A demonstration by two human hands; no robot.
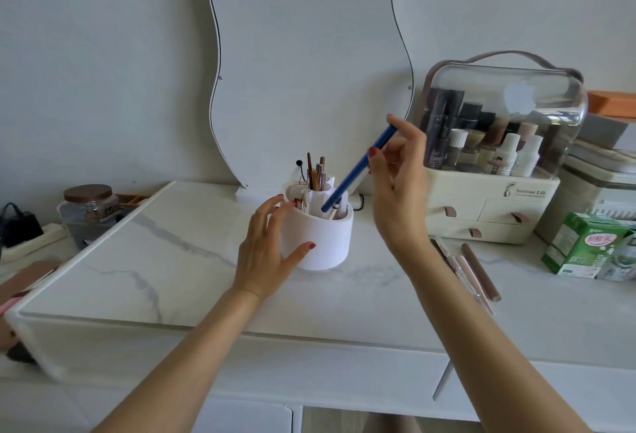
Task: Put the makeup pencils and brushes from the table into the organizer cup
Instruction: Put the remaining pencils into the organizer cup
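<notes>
One blue pencil (358, 169) slants down from the right hand (399, 171), pinched near its upper end between thumb and fingertips, its lower tip inside the white organizer cup (318, 240). The cup stands near the middle of the marble table (172, 260), toward the back edge, with several brown and pale pencils upright in its compartments; their exact number is unclear. The left hand (266, 248) is spread open, thumb and fingers cupping the cup's left wall. About four loose pencils and brushes (471, 269) lie toward the right edge, before one cream cosmetic case (495, 205).
</notes>
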